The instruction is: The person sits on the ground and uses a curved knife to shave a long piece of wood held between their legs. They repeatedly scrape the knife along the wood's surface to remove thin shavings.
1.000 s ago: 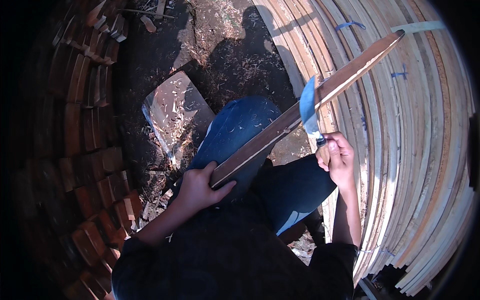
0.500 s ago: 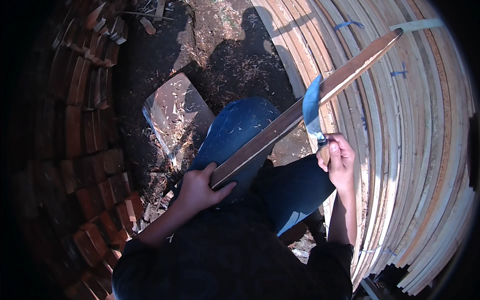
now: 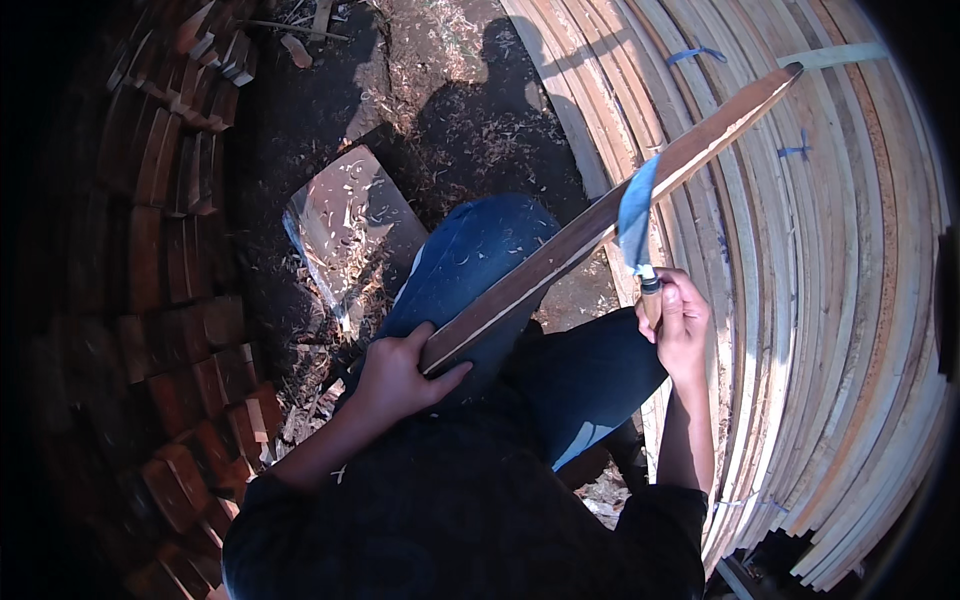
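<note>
A long brown wooden strip [image 3: 520,272] with a pale edge slants from my lap up to the far right, crossing my raised knee. My left hand [image 3: 402,375] grips its near end, thumb spread along one side. In my right hand [image 3: 678,322] is a broad-bladed knife [image 3: 634,215], held by its short wooden handle with the blade upward. The blade overlaps the strip's right-hand edge about midway along; whether it touches the wood I cannot tell. The strip's far end is tapered and dark at the tip, lying over the stacked slats.
Long pale slats [image 3: 800,300], bundled with blue ties [image 3: 697,54], fill the right side. Stacked reddish-brown wood pieces [image 3: 165,270] stand along the left. A board [image 3: 365,190] strewn with shavings lies on the dark ground beyond my knee.
The knife has shifted slightly right and a little toward me at its tip, its blade turning more upright. My left hand and the strip stay nearly still.
</note>
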Demonstrator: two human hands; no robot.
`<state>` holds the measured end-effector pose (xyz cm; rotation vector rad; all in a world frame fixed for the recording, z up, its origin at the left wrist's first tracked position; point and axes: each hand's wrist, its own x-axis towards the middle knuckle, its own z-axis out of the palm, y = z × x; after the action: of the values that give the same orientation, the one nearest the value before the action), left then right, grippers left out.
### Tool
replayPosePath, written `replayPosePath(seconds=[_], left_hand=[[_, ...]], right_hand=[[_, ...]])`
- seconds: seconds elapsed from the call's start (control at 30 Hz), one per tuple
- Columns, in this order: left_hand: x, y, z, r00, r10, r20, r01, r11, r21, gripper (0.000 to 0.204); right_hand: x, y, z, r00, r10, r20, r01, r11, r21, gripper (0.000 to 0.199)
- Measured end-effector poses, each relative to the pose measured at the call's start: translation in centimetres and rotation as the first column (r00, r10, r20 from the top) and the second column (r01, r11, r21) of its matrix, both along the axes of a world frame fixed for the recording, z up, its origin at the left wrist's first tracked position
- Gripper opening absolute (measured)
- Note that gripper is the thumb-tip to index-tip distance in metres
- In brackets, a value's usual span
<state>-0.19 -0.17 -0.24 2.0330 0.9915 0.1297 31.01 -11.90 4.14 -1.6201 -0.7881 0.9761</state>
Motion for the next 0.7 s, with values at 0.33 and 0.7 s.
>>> replayPosePath(seconds=[0.33, 0.7], left_hand=[[-0.2, 0.1, 0.0, 1.0, -0.02, -0.013, 0.02, 1.0, -0.021, 0.047], [-0.1, -0.3, 0.0, 1.0, 0.022, 0.015, -0.022, 0.999, 0.04, 0.044]], right_hand=[[-1.0, -0.4, -1.6, 0.932, 0.275, 0.236, -0.268, 0.962, -0.058, 0.028], [-0.4, -0.7, -0.5, 0.983, 0.184, 0.005, -0.184, 0.982, 0.028, 0.037]])
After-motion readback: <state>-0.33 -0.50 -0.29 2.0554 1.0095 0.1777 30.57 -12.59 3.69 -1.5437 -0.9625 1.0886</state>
